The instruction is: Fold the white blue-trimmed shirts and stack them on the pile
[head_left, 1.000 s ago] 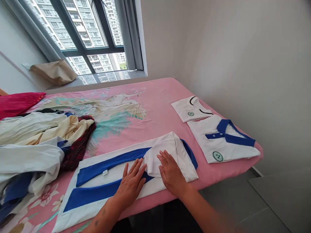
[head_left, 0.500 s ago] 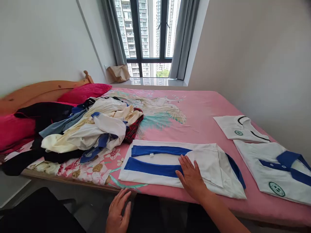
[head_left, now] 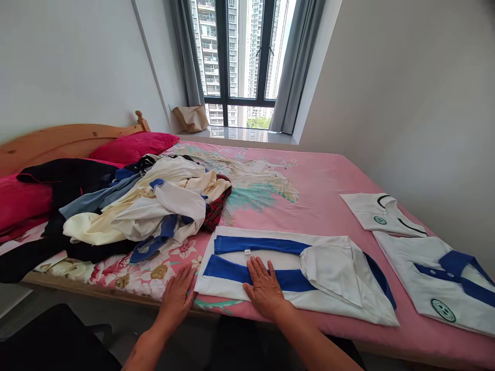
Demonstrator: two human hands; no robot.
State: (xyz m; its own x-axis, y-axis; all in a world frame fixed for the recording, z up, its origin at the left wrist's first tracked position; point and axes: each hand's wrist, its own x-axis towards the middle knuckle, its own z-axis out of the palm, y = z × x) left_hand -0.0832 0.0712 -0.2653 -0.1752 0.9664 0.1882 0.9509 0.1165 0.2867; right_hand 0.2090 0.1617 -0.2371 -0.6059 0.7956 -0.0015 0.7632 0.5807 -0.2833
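A white shirt with blue bands (head_left: 328, 294) lies folded lengthwise along the near edge of the bed, its white sleeve turned in over the right part. My right hand (head_left: 265, 288) rests flat on its lower blue band, fingers spread, below a small white label (head_left: 247, 252). At the shirt's left end, my left hand (head_left: 178, 291) lies on the flowered bedding with its fingers stretched out, close beside the white edge. Neither hand grips anything.
A heap of mixed clothes (head_left: 178, 198) covers the bed's left side by red pillows (head_left: 135, 147). Two folded white shirts lie at right, one plain-collared (head_left: 367, 208), one blue-collared (head_left: 410, 255). A black chair (head_left: 58, 340) stands at lower left; a paper bag (head_left: 192, 118) sits on the windowsill.
My right hand has slid left along the shirt from near the sleeve. My left hand has risen from below the bed edge onto the bedding. The view has shifted slightly.
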